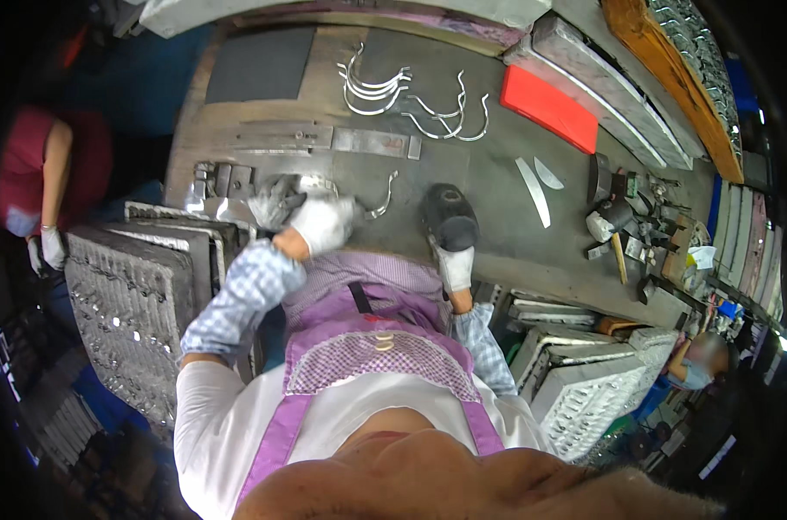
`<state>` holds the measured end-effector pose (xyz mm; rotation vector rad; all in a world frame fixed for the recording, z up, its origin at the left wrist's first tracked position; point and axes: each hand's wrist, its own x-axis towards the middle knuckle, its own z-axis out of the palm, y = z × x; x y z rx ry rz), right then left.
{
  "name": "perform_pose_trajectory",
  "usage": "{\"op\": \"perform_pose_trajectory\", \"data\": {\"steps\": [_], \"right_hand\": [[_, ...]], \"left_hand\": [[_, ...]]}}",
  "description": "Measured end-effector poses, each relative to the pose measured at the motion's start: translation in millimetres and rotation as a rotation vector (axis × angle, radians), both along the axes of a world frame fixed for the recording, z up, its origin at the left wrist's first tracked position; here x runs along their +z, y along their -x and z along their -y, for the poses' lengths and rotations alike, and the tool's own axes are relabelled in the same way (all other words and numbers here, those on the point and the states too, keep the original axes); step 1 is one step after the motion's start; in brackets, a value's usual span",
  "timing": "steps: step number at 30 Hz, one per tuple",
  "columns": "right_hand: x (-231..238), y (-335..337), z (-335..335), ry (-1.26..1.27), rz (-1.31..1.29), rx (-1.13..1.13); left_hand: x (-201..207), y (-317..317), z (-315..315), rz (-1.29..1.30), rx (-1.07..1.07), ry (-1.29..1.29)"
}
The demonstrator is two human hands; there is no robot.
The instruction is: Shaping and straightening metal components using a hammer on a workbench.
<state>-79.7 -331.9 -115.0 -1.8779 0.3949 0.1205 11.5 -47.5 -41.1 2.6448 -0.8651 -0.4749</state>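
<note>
My left hand, in a white glove, is closed at the near left of the worktable, with its fingers partly hidden and slightly blurred. A grey, crumpled-looking patch and a shiny curved metal piece lie right against it; what it grips I cannot make out. Close by on its left is a metal block fixture. To its right lies a single bent metal strip. My right hand, also gloved in white, grips a mallet with a thick black head, held over the table's near edge.
Several curved metal strips lie farther back, near a flat steel bar and a red block. Two pale blades and a wooden-handled hammer are at right. Stacked metal plates flank me; another person stands left.
</note>
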Motion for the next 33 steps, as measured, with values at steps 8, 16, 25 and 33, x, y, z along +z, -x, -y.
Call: {"op": "perform_pose_trajectory", "data": {"steps": [8, 16, 25, 33], "right_hand": [[-4, 0, 0, -0.020, 0.033, -0.045], [-5, 1, 1, 0.078, 0.000, 0.014], [-13, -1, -1, 0.038, 0.144, -0.033], [144, -33, -26, -0.051, -0.080, -0.006]], "left_hand": [[-28, -153, 2, 0.395, 0.204, 0.082], [-7, -105, 10, 0.195, 0.601, 0.251], [-24, -38, 7, 0.303, 0.139, 0.097], [-60, -18, -23, -0.447, 0.515, 0.971]]}}
